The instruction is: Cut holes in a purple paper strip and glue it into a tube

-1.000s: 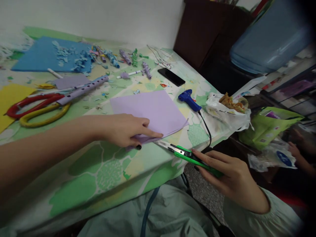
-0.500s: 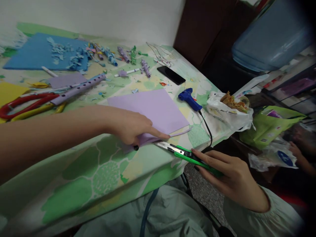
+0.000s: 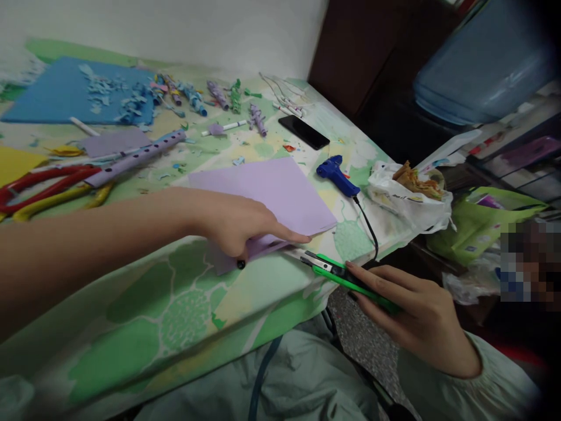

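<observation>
A folded lilac paper sheet (image 3: 272,193) lies near the table's front edge. My left hand (image 3: 236,225) presses on its near edge, index finger stretched out along the fold, the other fingers curled. My right hand (image 3: 412,318) is wrapped round a green utility knife (image 3: 346,280), held just off the table's edge. The knife's blade tip points at the paper's near corner, close to my left fingertip.
A blue glue gun (image 3: 335,174) with a black cord, a black phone (image 3: 303,131), red and yellow scissors (image 3: 48,187), a lilac recorder (image 3: 135,156), a blue sheet (image 3: 65,93) and paper scraps lie on the green tablecloth (image 3: 166,304). A bag of food (image 3: 412,193) sits at the right edge.
My left hand slid right along the paper's near edge. The knife drew back slightly to the right, with less blade showing.
</observation>
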The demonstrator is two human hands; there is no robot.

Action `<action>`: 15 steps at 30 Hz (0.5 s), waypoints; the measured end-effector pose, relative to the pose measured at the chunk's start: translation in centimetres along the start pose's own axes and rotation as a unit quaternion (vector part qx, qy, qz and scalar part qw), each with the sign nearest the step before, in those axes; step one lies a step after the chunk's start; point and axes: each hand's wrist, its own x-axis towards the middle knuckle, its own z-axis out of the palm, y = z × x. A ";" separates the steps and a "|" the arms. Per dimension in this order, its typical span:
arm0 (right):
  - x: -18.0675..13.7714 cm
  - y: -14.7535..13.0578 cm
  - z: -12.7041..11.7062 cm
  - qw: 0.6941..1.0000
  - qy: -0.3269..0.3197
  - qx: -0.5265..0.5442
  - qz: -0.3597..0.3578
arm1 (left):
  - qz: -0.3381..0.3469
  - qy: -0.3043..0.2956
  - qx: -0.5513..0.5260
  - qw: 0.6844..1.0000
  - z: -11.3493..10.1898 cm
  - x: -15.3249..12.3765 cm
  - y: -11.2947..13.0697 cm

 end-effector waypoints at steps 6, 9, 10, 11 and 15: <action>0.3 0.0 0.0 0.999 -0.021 0.022 0.011 | -0.006 0.010 -0.030 0.999 0.5 -0.5 -0.5; 0.4 -0.1 0.0 0.999 -0.027 0.029 0.008 | -0.019 0.011 -0.031 0.999 0.4 -0.5 -0.5; 0.4 -0.1 -0.1 0.999 -0.028 0.030 0.007 | -0.021 0.012 -0.034 0.999 0.3 -0.5 -0.4; 0.4 -0.1 -0.1 0.999 -0.030 0.030 0.007 | -0.023 0.012 -0.037 0.999 0.2 -0.5 -0.4; 0.4 0.1 -0.3 0.999 -0.038 0.036 0.007 | -0.027 0.012 -0.038 0.999 0.0 -0.3 -0.4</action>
